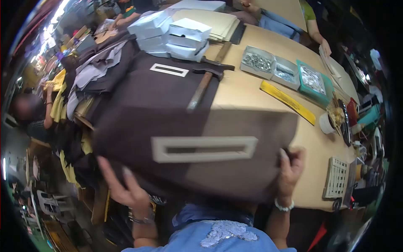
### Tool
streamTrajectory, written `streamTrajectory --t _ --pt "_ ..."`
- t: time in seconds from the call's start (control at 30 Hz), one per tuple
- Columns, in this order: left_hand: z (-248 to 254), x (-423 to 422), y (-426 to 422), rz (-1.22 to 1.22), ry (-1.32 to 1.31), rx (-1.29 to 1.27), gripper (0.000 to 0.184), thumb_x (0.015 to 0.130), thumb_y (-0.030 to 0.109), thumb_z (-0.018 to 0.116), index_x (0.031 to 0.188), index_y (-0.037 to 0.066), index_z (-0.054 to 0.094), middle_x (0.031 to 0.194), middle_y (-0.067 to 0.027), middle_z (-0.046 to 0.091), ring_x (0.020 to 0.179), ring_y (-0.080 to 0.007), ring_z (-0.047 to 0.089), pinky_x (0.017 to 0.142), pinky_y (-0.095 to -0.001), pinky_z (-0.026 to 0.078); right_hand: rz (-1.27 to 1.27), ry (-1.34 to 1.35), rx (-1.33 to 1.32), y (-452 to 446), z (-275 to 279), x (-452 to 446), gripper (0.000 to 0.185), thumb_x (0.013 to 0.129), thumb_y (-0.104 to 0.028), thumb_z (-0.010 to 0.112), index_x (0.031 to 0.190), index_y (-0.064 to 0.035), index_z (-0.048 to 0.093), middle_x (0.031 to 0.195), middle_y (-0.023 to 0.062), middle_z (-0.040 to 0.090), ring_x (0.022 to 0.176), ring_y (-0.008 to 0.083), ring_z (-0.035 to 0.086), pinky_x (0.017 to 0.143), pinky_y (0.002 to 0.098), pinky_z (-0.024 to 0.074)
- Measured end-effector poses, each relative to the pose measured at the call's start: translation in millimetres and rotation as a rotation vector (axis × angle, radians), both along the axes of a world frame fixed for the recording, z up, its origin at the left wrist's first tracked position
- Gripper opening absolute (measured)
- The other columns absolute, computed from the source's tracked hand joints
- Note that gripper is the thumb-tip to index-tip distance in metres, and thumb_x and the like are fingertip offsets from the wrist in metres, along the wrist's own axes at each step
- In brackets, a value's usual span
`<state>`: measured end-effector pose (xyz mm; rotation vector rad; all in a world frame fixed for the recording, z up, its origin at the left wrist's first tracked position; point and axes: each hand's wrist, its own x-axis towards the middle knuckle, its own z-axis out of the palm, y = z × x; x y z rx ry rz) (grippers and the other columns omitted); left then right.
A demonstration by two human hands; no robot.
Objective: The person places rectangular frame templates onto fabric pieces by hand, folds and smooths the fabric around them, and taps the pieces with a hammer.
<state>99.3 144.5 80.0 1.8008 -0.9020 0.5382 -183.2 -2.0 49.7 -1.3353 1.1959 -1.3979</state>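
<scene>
A dark brown fabric panel (239, 176) with a pale rectangular frame (204, 149) around a slot lies across the front of me, blurred by motion. My right hand (290, 170) pinches its right edge between thumb and fingers. At the panel's lower left edge is my left hand (128, 191), thumb and forefinger stretched apart; its other fingers are partly hidden. Beyond the panel, more dark brown fabric (142, 90) bears a white rectangular frame (169, 70). A hammer (202, 86) with a wooden handle rests on that fabric.
White boxes (170, 35) are stacked at the back. Trays of small metal parts (257, 62) stand on the tabletop (239, 96) near a yellow strip (287, 102). A white cup (326, 123) is at right. Another person's hand (325, 46) rests at the far edge; piled cloth (94, 75) lies left.
</scene>
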Motion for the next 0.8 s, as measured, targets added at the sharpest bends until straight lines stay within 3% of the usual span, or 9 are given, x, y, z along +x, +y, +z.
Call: streamTrajectory --t 0.07,0.17,0.23,0.47,0.5,0.53,0.63,0.77,0.8 --pt "20 49 -2 0.075 -0.27 0.012 0.048 0.088 -0.003 0.047 0.135 -0.009 0.038 0.14 -0.0227 0.042 0.129 -0.0336 0.042 0.107 -0.0381 0.031 0.201 -0.088 -0.071 -19 6 50 0.023 0.086 0.001 0.06 0.081 -0.008 0.04 0.073 -0.0003 0.043 0.06 0.0059 0.044 0.052 0.0206 0.0391" --pt "40 121 -30 0.05 -0.313 0.062 0.049 0.086 -0.005 0.048 0.135 -0.004 0.042 0.139 -0.0191 0.044 0.131 -0.0311 0.04 0.107 -0.0374 0.03 0.313 -0.04 -0.13 -46 9 111 0.023 0.087 -0.004 0.062 0.079 -0.0068 0.041 0.07 -0.0011 0.044 0.06 0.0056 0.043 0.053 0.0225 0.0391" --pt "40 172 -56 0.011 -0.372 0.196 0.049 0.087 0.0 0.049 0.136 -0.003 0.041 0.138 -0.0218 0.044 0.13 -0.0324 0.04 0.107 -0.0373 0.031 0.353 -0.207 -0.083 -61 5 145 0.021 0.088 -0.004 0.061 0.079 -0.0065 0.042 0.07 -0.0039 0.042 0.061 0.0039 0.039 0.054 0.0205 0.0348" --pt "5 290 -163 -0.038 -0.523 0.467 0.057 0.082 0.01 0.051 0.136 -0.004 0.038 0.14 -0.022 0.039 0.124 -0.0359 0.045 0.105 -0.0381 0.035 0.213 -0.316 -0.033 -110 -44 211 0.014 0.087 0.0 0.059 0.078 -0.0053 0.05 0.073 -0.0049 0.048 0.063 0.002 0.041 0.055 0.0193 0.0341" --pt "0 296 -176 -0.032 -0.53 0.512 0.059 0.082 0.012 0.052 0.137 -0.003 0.038 0.142 -0.0211 0.038 0.125 -0.0352 0.043 0.105 -0.0397 0.035 0.196 -0.307 -0.024 -115 -48 216 0.012 0.086 0.0 0.059 0.078 -0.0049 0.052 0.074 -0.0047 0.05 0.064 0.0019 0.042 0.055 0.0191 0.0345" --pt "-4 299 -189 -0.027 -0.538 0.555 0.061 0.081 0.014 0.053 0.137 -0.003 0.037 0.143 -0.0202 0.036 0.127 -0.0345 0.041 0.105 -0.0414 0.035 0.176 -0.257 -0.018 -117 -52 219 0.006 0.086 0.001 0.058 0.089 -0.0009 0.062 0.08 -0.0006 0.057 0.066 0.0049 0.047 0.059 0.0204 0.0392" --pt "-23 304 -230 0.065 -0.577 0.687 0.065 0.08 0.02 0.056 0.139 0.0 0.035 0.147 -0.019 0.029 0.133 -0.0349 0.031 0.105 -0.0512 0.03 0.098 -0.064 -0.069 -132 -68 226 0.024 0.084 -0.004 0.061 0.108 0.0007 0.065 0.085 0.0015 0.061 0.072 0.0079 0.051 0.068 0.0228 0.0443" --pt "-53 282 -265 0.207 -0.43 0.762 0.068 0.082 0.031 0.058 0.14 0.003 0.034 0.149 -0.021 0.023 0.138 -0.0394 0.019 0.103 -0.0652 0.021 0.08 0.178 -0.068 -145 -82 223 0.04 0.082 -0.009 0.062 0.12 0.0044 0.057 0.1 0.0085 0.061 0.08 0.0142 0.055 0.076 0.0253 0.0454" --pt "-75 290 -275 0.202 -0.363 0.774 0.068 0.087 0.042 0.052 0.142 0.007 0.033 0.15 -0.0206 0.021 0.138 -0.0413 0.015 0.102 -0.0691 0.017 0.076 0.199 -0.098 -149 -87 222 0.042 0.082 -0.009 0.062 0.121 0.0056 0.055 0.104 0.0099 0.06 0.082 0.0155 0.055 0.077 0.026 0.0455"
